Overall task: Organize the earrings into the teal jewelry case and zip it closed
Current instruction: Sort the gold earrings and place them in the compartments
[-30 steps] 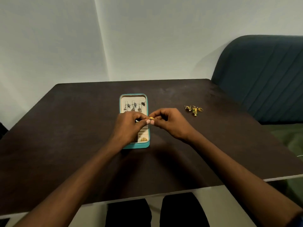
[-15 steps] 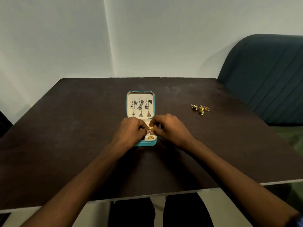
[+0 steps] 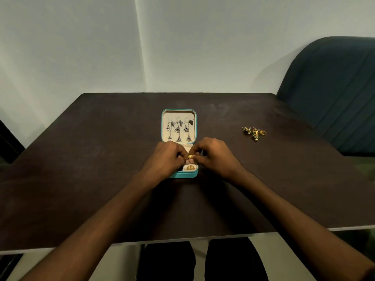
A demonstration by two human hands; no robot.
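Small gold filigree earring (image 3: 190, 156) pinched between left hand (image 3: 166, 158) and right hand (image 3: 215, 156), both gripping it over the open teal zip-around jewelry case (image 3: 164, 126) with cream lining at table centre. Silver bell-drop earrings (image 3: 178, 129) hang in the lid. Loose gold-and-green earrings (image 3: 253, 133) lie at 3 o'clock on the dark brown tabletop (image 3: 81, 159)

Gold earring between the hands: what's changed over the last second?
Both hands, left and right, carried the gold earring toward the person, over the case's near half, still pinching it. The loose jewelry on the table stayed put.
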